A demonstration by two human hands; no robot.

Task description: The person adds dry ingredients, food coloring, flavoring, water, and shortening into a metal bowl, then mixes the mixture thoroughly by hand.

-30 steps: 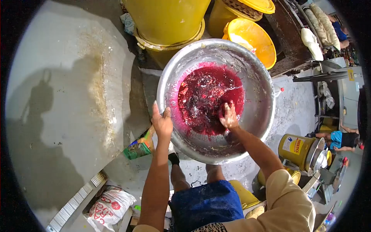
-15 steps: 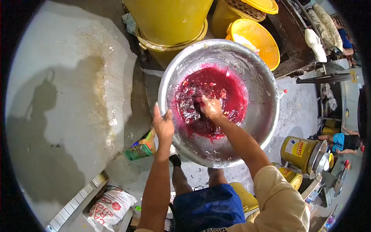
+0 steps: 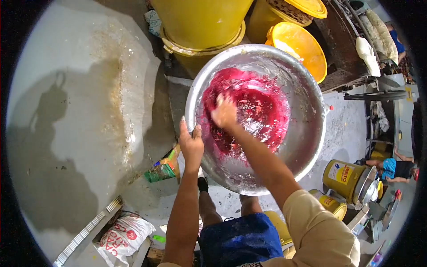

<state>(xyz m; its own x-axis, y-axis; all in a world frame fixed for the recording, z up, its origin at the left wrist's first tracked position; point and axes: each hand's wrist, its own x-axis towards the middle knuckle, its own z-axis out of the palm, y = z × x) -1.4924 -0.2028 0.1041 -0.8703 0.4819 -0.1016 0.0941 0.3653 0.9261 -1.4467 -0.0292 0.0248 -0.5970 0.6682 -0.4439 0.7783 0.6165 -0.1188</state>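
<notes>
A large round metal basin (image 3: 307,147) holds dark red, glossy liquid (image 3: 253,111) with pinkish smears up its inner wall. My left hand (image 3: 192,144) grips the near-left rim, its thumb over the edge and its fingers along the outside. Inside the basin, my right hand (image 3: 224,111) is at the left part of the liquid, palm down and blurred by motion. Its fingertips are smeared and partly in the red liquid, so their closure is unclear.
Big yellow drums (image 3: 200,26) stand beyond the basin, with an orange-yellow bucket (image 3: 309,53) behind its right rim. At the right are a labelled yellow pail (image 3: 340,173) and a person in blue shorts (image 3: 389,168). A white printed sack (image 3: 126,238) lies lower left.
My right hand has swept leftward and away through the red liquid, which now swirls up the far-left wall. My left hand stays on the rim. The view has shifted slightly.
</notes>
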